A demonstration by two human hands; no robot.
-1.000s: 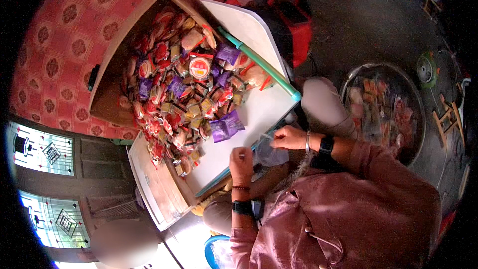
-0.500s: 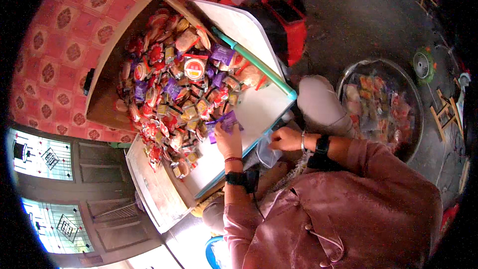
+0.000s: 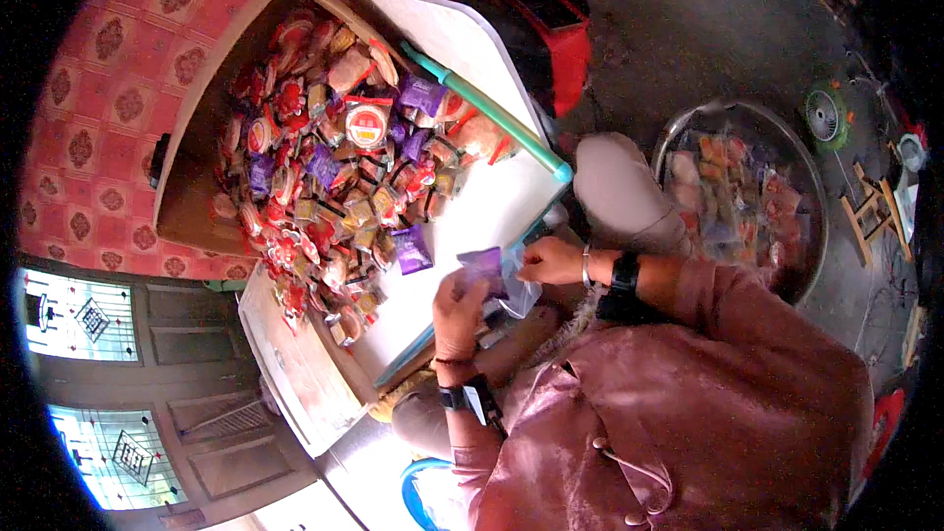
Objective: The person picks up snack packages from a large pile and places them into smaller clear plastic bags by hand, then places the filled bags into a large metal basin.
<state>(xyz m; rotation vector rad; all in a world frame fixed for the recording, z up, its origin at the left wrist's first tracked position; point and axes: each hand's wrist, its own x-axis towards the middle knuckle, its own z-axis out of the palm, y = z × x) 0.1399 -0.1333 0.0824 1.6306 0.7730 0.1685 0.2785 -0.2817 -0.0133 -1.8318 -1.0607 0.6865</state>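
while a purple packet (image 3: 486, 264) is pinched in the left hand (image 3: 458, 317), a clear bag (image 3: 518, 299) is held by the right hand (image 3: 553, 262). both grips are nearly closed.

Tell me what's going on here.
The person's left hand holds a small, shiny purple packet next to a clear, bluish plastic bag held by the right hand. Whether the packet is inside the bag is unclear. Ahead, a heap of small, colourful wrapped packets spills from a brown open-sided box onto a flat white board.
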